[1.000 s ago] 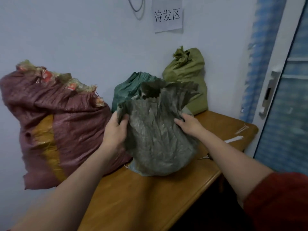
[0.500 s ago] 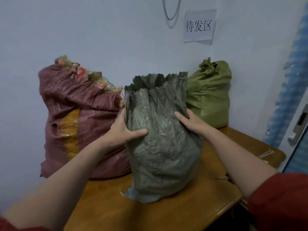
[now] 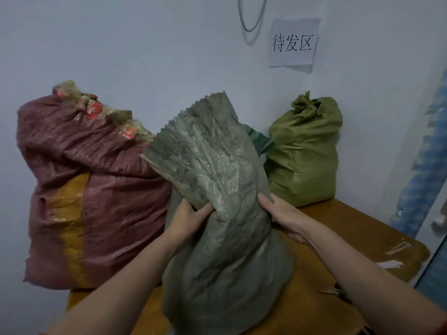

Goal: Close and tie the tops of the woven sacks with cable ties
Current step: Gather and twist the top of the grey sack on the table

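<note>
A grey-green woven sack (image 3: 225, 269) stands on the wooden table (image 3: 343, 228) in front of me. Its top is squeezed flat and fans up to the left above a narrow neck. My left hand (image 3: 187, 220) grips that neck from the left, thumb across the fabric. On the neck's right side my right hand (image 3: 283, 217) wraps around it. White cable ties (image 3: 396, 247) lie loose near the table's right edge.
A large maroon sack (image 3: 96, 194) with an open top stands at the left against the wall. An olive sack (image 3: 307, 151) with a bunched top sits at the back right, a dark green sack (image 3: 260, 141) partly hidden beside it. Scissors (image 3: 338, 292) lie at the right.
Both hands have moved inward and squeezed the grey-green sack's open mouth into a narrow neck. The flattened top now leans left. The camera has shifted closer.
</note>
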